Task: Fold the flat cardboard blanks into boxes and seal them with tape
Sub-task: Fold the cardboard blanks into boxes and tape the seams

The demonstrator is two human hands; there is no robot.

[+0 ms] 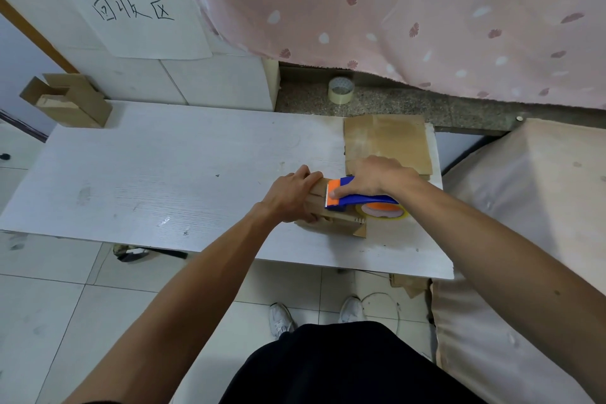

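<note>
A small folded cardboard box (pixel 341 221) sits on the white table (pixel 164 180) near its front right. My left hand (pixel 292 197) grips the box's left end, fingers curled over its top. My right hand (pixel 373 175) holds a blue and orange tape dispenser (pixel 360 199) on top of the box, serrated blade pointing left, its tape roll (pixel 382 210) hanging off the box's right side. A stack of flat cardboard blanks (pixel 387 138) lies just behind my right hand at the table's far right.
A spare tape roll (pixel 341 89) stands on the stone ledge behind the table. Folded boxes (pixel 69 100) sit at the far left corner. A pink patterned curtain (pixel 410 10) hangs behind, and a covered surface (pixel 524 207) borders the table's right side.
</note>
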